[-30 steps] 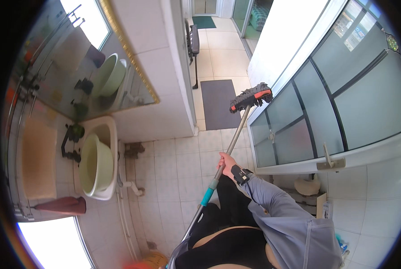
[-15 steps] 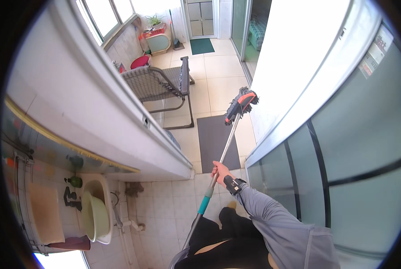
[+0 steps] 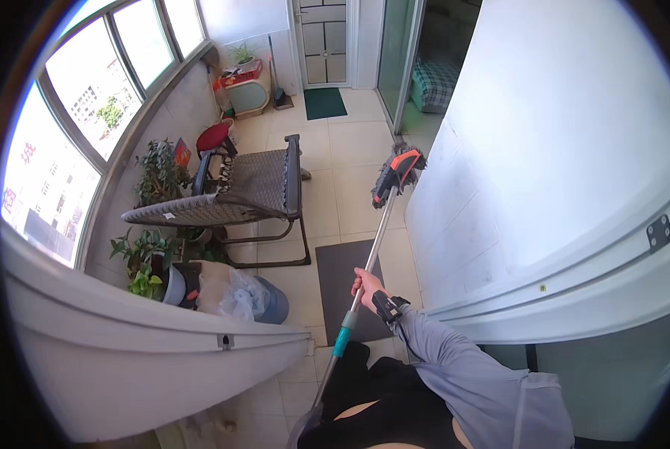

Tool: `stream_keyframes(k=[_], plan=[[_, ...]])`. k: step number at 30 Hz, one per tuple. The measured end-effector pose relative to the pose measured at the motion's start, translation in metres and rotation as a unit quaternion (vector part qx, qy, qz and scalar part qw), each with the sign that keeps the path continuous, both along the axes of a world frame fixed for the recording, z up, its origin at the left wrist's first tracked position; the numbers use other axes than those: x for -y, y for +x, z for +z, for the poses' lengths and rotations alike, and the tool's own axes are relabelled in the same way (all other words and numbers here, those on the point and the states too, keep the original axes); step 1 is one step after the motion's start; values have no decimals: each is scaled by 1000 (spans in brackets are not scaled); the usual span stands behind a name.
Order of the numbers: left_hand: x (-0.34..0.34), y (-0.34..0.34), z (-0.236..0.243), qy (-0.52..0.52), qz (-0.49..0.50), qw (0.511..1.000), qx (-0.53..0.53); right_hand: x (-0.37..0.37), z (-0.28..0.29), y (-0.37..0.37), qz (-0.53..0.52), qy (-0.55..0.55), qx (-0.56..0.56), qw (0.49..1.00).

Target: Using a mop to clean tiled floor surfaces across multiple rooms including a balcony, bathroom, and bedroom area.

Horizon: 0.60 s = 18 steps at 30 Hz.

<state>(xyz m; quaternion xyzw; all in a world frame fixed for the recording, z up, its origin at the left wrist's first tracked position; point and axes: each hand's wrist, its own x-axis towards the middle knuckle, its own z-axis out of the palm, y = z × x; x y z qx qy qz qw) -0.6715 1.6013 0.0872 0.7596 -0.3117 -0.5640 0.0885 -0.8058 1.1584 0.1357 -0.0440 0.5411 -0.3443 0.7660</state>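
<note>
My right hand (image 3: 369,288) is closed around the metal pole of a mop (image 3: 384,230), just above its teal collar. The mop's head (image 3: 399,173), dark grey and shaggy with an orange-red frame, is held out ahead of me near the white wall. From my hand the pole slants down past my dark trousers to the lower edge. My left hand is out of the picture; only a bit of grey sleeve shows at the lower edge. A grey mat (image 3: 342,288) lies on the tiles under and left of the pole.
A woven lounge chair (image 3: 256,179) stands left. Nearer are potted plants (image 3: 148,258) and a blue bucket (image 3: 273,301) with clear plastic. Door frames flank me. A green mat (image 3: 325,104) lies by the far door (image 3: 324,45); a broom (image 3: 273,71) leans beside a low cabinet (image 3: 247,97).
I have moved forward through the doorway, so the sink on the left has gone from view and the windows, plants and bucket show. My right hand still grips the mop.
</note>
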Motion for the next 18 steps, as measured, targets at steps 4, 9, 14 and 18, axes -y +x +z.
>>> stream_keyframes(k=[4, 9, 14, 18], plan=[[77, 11, 8, -10, -11, 999, -29, 64, -2, 8, -3, 0, 4, 1000], [169, 24, 22, -9, 2, 999, -49, 139, -17, 33, 11, 1, -5, 1000], [249, 27, 37, 12, 58, 996, -64, 221, -32, 56, 4, -34, -36, 999], [307, 23, 65, 19, 136, 986, -95, 275, -18, 72, -8, -120, -87, 989]])
